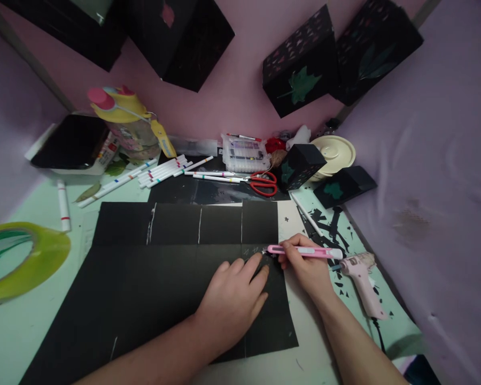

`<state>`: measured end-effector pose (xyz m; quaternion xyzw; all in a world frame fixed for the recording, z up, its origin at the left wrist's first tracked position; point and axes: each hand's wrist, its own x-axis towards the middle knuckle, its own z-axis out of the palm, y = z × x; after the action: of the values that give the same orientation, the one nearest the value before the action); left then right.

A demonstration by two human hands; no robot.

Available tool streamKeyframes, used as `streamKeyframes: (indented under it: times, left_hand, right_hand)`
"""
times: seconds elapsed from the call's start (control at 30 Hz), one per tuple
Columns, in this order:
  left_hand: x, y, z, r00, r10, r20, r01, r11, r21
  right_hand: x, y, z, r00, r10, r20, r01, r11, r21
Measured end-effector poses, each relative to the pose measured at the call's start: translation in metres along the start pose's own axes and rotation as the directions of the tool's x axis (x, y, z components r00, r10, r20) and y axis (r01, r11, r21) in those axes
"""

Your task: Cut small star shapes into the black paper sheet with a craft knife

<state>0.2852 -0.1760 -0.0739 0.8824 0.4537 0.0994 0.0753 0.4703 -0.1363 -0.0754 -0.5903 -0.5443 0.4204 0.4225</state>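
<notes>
The right hand [302, 264] has its fingers closed around a pink cutter [318, 252], held almost level, tip pointing left. From where I stand the tip is right by the left fingertips, over small white marks on a large black sheet [144, 299]. The left hand [234, 294] lies palm down on that sheet, fingers a little apart and gripping nothing. The sheet covers the middle of the tabletop [24, 326] and stretches toward its near edge, its right side overlapping a white board [302, 310].

Along the tabletop's right edge lies a pink glue gun [364, 291], with black scraps [336, 222] scattered beyond it (quite a litter of them). A yellow-green tape roll [52, 251] sits by the left edge. Toward the far edge, red-handled scissors [253, 181] lie near a bundle of white pens [162, 172], and a small black box [302, 163] stands toward the far right corner.
</notes>
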Motion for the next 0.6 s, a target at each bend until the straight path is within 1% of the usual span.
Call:
streamKeyframes:
  times: [0.13, 0.27, 0.6]
  left_hand:
    - [-0.0007, -0.0008, 0.0002, 1.000, 0.003, 0.013, -0.003, 1.000, -0.009]
    - [-0.0006, -0.0009, 0.0009, 1.000, 0.001, 0.019, -0.001, 1.000, -0.014]
    - [0.0015, -0.0002, -0.0024, 0.999, 0.003, 0.045, -0.002, 1.000, -0.002]
  right_hand:
    - [-0.0009, 0.0000, -0.0007, 1.000, -0.015, 0.002, 0.016, 0.999, -0.043]
    - [-0.0007, 0.0013, -0.0001, 1.000, -0.001, 0.019, 0.002, 0.998, -0.061]
    - [0.0009, -0.0010, -0.0001, 0.999, -0.004, 0.039, 0.005, 0.999, -0.043]
